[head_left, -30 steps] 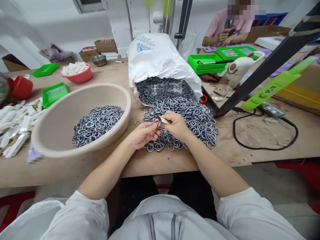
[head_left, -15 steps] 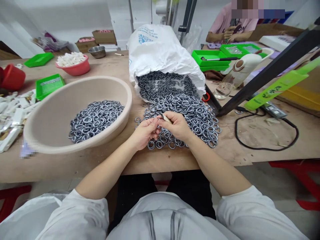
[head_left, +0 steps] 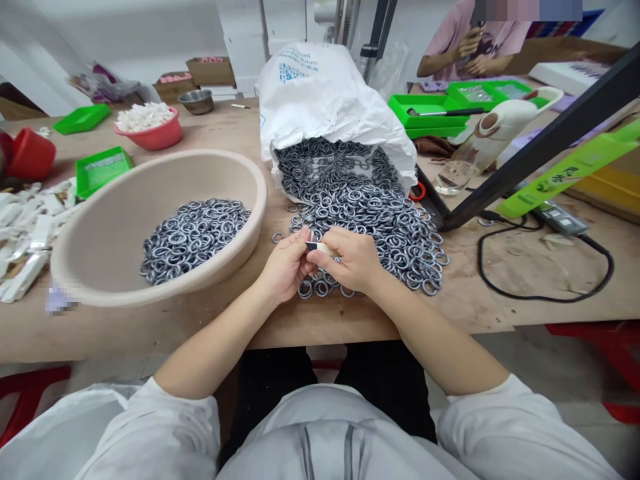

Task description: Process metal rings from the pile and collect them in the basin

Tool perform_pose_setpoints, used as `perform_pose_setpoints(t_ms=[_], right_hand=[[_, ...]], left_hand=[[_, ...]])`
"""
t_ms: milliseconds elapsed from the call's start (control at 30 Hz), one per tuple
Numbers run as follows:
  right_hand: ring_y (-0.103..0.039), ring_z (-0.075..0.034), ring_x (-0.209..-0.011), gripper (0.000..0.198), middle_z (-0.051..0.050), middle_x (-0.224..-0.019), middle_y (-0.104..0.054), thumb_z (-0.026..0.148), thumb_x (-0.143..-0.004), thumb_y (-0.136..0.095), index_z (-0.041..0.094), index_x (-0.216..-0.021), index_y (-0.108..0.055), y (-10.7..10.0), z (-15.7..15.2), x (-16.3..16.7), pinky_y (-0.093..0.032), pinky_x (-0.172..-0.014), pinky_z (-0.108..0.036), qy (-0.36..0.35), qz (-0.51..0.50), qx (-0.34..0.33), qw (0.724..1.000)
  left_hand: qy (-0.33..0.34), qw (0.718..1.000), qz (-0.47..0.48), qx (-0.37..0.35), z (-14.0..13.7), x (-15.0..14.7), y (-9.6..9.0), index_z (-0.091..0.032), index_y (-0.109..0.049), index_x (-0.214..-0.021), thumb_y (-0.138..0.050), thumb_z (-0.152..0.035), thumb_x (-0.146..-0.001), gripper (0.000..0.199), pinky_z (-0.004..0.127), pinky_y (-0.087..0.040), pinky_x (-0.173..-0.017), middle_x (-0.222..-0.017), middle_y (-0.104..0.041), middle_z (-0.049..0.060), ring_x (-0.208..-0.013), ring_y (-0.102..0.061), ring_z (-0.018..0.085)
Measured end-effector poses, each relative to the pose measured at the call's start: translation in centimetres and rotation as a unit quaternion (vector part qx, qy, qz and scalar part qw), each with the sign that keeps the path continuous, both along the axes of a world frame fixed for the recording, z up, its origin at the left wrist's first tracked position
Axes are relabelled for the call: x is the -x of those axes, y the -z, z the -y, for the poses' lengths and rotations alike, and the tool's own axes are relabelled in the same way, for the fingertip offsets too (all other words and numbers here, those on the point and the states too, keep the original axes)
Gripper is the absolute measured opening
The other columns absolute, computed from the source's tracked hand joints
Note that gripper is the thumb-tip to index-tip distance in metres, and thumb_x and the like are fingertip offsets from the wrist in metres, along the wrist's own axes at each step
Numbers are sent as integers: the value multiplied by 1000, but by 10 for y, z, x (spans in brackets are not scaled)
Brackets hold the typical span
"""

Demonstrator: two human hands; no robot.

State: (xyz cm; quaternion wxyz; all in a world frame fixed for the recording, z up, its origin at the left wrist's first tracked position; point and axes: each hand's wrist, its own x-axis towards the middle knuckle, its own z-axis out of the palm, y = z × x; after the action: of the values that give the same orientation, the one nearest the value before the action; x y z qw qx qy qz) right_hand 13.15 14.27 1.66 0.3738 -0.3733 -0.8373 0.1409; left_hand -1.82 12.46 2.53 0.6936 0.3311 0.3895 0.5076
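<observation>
The left hand point(head_left: 287, 270) pinches one shiny grey round ring point(head_left: 313, 236), mostly hidden, at its fingertips; the right hand point(head_left: 355, 260) grips one short pale-handled tool point(head_left: 321, 248), its flat dark end at the left fingertips, just below the ring. Two heaps of similar rings, too many to count, show: one point(head_left: 195, 240) in one round beige basin point(head_left: 100, 227), one point(head_left: 390, 227) at the mouth of one white printed sack point(head_left: 325, 100) on the brown wooden table point(head_left: 310, 323)

The right hand point(head_left: 354, 259) grips a pale-handled, dark-tipped tool point(head_left: 323, 249) against the left hand point(head_left: 284, 268), which seems to pinch a mostly hidden ring point(head_left: 313, 236). Grey rings point(head_left: 373, 217) spill from a white sack point(head_left: 325, 97) onto the surface point(head_left: 315, 327); left of them, a beige basin point(head_left: 113, 230) holds more rings point(head_left: 193, 240).
</observation>
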Motion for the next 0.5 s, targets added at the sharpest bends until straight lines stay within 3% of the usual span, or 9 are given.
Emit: perform_pose_setpoints(t_ms=[133, 267, 367, 500], right_hand=[[-40, -12, -60, 57, 0, -63, -46, 66, -95, -38, 20, -62, -44, 0, -8, -5, -24, -58, -29, 15, -7, 25, 1000], [-37, -12, -56, 58, 2, -56, -40, 64, -97, -37, 21, -59, -40, 0, -27, -18, -23, -58, -30, 117, -54, 78, 989], [-41, -13, -60, 50, 0, -63, -50, 61, -92, -52, 20, -64, -52, 5, -34, -18, -21, -58, -30, 174, 3, 70, 982], [-49, -16, -67, 31, -4, -80, -62, 51, -81, -72, 21, -78, -67, 13, -29, -1, -20, -57, -29, 147, 150, 68, 975]], left_hand=[[35, 999, 15, -15, 5, 0, -1, -17, -47, -68, -75, -46, -78, 41, 15, -36, -42, -53, -41, -8, -42, -35, 3], [81, 995, 31, -44, 5, 2, -2, -16, -51, -67, -75, -45, -79, 40, 17, -41, -45, -55, -44, -6, -45, -39, 4], [16, 998, 12, -54, -2, 8, -1, -15, -56, -71, -74, -41, -82, 33, 17, -46, -49, -59, -50, -5, -48, -46, 4], [-78, 996, -6, -44, -14, 16, 3, -18, -66, -96, -68, -33, -88, 17, 15, -49, -52, -61, -54, -6, -48, -50, 3]])
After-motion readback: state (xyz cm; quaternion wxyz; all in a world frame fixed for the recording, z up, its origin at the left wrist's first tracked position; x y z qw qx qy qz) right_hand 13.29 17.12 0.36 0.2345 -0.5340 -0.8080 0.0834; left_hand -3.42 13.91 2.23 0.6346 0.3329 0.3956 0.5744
